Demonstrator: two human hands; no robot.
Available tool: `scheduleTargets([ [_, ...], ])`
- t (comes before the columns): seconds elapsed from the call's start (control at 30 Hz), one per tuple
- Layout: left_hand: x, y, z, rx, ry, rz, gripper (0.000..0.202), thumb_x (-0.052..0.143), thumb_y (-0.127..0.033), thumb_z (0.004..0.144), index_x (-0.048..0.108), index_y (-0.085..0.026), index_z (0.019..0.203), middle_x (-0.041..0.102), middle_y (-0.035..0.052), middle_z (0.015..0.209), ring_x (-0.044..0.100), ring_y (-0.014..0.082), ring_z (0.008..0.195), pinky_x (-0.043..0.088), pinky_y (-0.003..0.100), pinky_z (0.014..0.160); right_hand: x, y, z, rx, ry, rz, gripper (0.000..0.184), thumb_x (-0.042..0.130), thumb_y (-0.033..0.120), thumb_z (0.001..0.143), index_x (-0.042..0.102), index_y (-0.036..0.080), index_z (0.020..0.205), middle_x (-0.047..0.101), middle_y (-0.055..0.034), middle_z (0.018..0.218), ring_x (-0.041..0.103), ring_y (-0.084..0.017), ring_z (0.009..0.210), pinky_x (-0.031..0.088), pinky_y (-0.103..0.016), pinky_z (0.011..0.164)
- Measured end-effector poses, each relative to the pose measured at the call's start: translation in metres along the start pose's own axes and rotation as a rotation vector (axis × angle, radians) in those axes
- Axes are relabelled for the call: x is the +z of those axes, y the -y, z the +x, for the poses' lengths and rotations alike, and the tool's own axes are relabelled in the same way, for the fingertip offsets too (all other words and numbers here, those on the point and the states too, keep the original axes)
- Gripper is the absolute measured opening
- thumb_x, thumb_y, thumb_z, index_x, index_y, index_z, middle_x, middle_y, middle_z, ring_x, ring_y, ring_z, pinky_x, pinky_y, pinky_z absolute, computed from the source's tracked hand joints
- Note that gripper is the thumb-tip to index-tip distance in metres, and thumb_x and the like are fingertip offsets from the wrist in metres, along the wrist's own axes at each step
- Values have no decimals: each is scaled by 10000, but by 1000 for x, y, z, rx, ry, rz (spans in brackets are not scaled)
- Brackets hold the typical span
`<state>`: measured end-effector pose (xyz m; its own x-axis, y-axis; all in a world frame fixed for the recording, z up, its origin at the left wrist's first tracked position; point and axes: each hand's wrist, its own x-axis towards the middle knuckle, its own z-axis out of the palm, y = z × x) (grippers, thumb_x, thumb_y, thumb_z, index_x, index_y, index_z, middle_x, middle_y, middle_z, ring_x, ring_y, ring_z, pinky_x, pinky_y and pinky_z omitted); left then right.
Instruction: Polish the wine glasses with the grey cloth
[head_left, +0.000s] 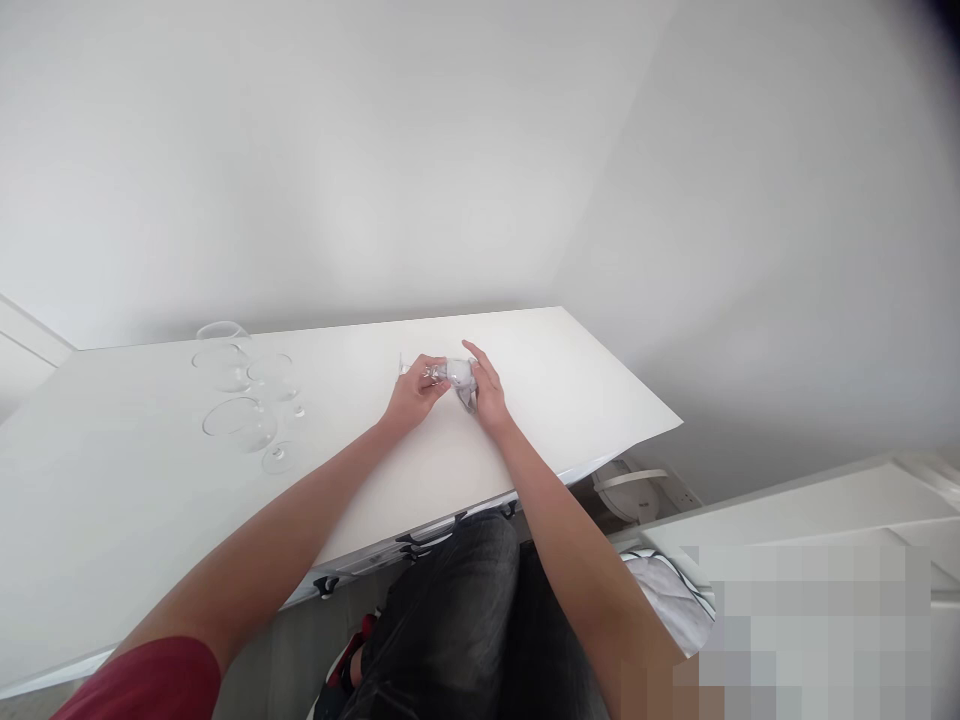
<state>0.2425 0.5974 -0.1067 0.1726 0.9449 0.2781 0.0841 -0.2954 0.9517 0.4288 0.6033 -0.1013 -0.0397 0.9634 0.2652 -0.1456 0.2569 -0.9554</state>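
Note:
A small clear stemmed glass (pixel 436 373) lies on its side just above the white tabletop (pixel 360 480), its foot pointing left. My left hand (pixel 412 398) is closed round its stem and lower part. At the glass's right end is a greyish, crumpled cloth (pixel 465 396), part of it hanging down; I cannot tell whether it is cloth or paper. My right hand (pixel 491 395) presses against this end with the cloth under its fingers, the index finger stretched out. The palm hides part of the cloth and the rim.
Several clear stemmed glasses (pixel 241 425) stand to the left on the tabletop. A plain wall (pixel 375 200) rises behind it. Dark clips or handles (pixel 325 586) line the front edge, above my legs (pixel 450 620). A white round object (pixel 630 495) sits below the table's right end.

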Motion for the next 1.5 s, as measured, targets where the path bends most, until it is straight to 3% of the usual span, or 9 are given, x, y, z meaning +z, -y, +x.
scheduleTargets([
  [0.17, -1, 0, 0, 31, 15, 34, 518, 789, -600, 873, 623, -249, 1216, 730, 94, 1256, 727, 219, 960, 571, 383, 936, -3, 2, 0, 47, 128, 36, 491, 612, 600, 965, 729, 268, 1308, 664, -23, 925, 564, -178, 780, 487, -301, 723],
  [0.33, 1, 2, 7, -30, 27, -97, 547, 782, -612, 883, 596, -262, 1260, 683, 108, 1366, 695, 196, 969, 558, 380, 943, -3, 3, 5, 70, -15, 198, 373, 682, 560, 906, 726, 250, 1109, 568, -4, 803, 495, -158, 674, 402, -284, 600],
  [0.6, -2, 5, 6, -57, 18, -221, 681, 782, -643, 878, 586, -257, 1403, 730, 78, 1166, 696, 250, 1145, 535, 456, 1116, 3, 4, -2, -80, 135, -60, 622, 866, 515, 782, 675, 267, 1320, 673, -49, 1120, 609, -205, 909, 535, -343, 821],
  [0.77, 6, -4, -4, -79, 310, -385, 841, 810, -630, 875, 489, -343, 1598, 695, 133, 1444, 609, 331, 1440, 507, 516, 1188, -13, -4, 10, -68, -190, 147, 560, 867, 430, 750, 632, 255, 1228, 678, -27, 1004, 641, -202, 915, 548, -338, 852],
  [0.87, -1, -5, -2, -127, 387, -448, 697, 750, -725, 879, 686, -249, 1384, 803, 163, 1143, 769, 340, 1119, 612, 514, 995, -26, -7, 14, -36, -381, 354, 538, 812, 371, 747, 586, 280, 1227, 688, -30, 1050, 671, -207, 950, 570, -356, 846],
  [1.0, -16, 2, 9, -228, 41, -554, 598, 628, -789, 924, 715, -199, 960, 636, 29, 646, 583, 163, 563, 560, 341, 595, -32, -7, 15, -8, -498, 508, 396, 740, 382, 798, 599, 305, 1160, 661, -6, 978, 672, -195, 869, 587, -352, 741],
  [1.07, -16, 4, 12, -314, 29, -559, 591, 623, -778, 935, 708, -193, 922, 629, 30, 686, 562, 147, 583, 537, 317, 583, -29, -7, 14, -25, -463, 484, 349, 779, 411, 816, 605, 295, 1096, 636, 8, 927, 650, -175, 822, 583, -332, 718],
  [1.3, -2, -8, 0, -398, 551, -436, 497, 792, -630, 883, 795, -156, 1029, 777, 155, 944, 739, 252, 801, 606, 499, 893, -10, -5, 8, -66, -202, 200, 482, 825, 561, 863, 653, 272, 1208, 644, 6, 899, 618, -141, 775, 556, -284, 720],
  [1.5, -7, -9, 0, -330, 507, -398, 327, 828, -478, 884, 723, -171, 845, 609, 37, 717, 629, 174, 706, 573, 378, 770, -24, -15, 22, 16, -466, 503, 437, 732, 579, 928, 678, 219, 1171, 767, -84, 1090, 746, -226, 1045, 652, -380, 873],
])
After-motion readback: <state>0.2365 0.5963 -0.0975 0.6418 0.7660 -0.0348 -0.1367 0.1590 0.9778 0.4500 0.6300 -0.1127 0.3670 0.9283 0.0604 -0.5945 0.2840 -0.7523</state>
